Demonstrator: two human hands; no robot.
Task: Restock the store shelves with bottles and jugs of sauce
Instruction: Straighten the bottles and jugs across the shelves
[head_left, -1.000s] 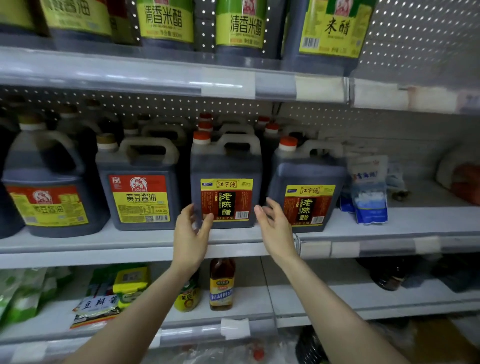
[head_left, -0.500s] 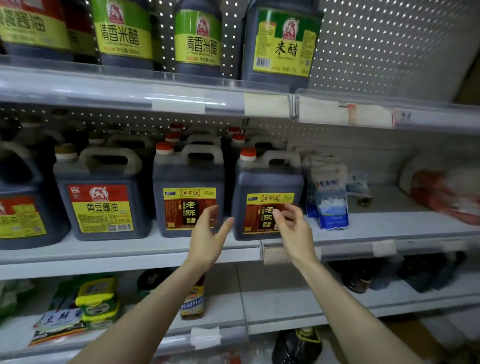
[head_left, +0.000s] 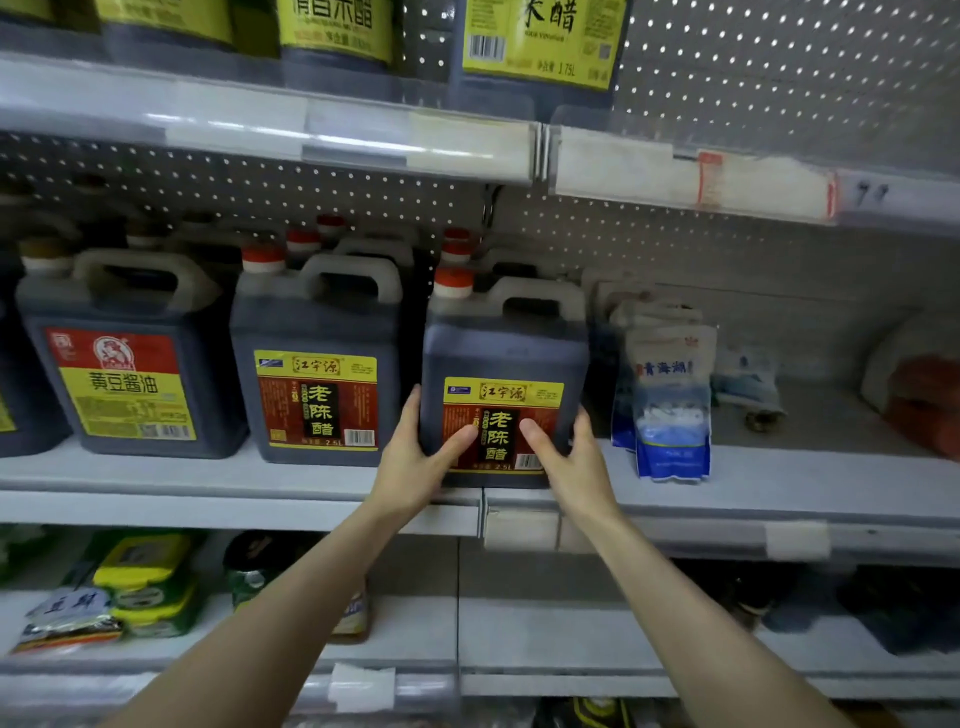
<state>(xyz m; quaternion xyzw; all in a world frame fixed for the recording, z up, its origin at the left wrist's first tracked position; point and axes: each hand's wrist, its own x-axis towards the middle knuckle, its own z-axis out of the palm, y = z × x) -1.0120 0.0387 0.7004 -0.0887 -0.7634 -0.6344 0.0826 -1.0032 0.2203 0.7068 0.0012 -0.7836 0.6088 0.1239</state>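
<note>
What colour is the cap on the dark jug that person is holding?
Orange-red. The cap of the jug shows best in the head view.

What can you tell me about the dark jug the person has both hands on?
The jug is a squarish plastic container full of dark liquid, with an orange-red cap, a pale moulded handle on top and a yellow, red and black label marked 2.5L. It stands upright at the shelf front edge. The left hand and right hand clasp its lower sides, thumbs on the label.
</note>
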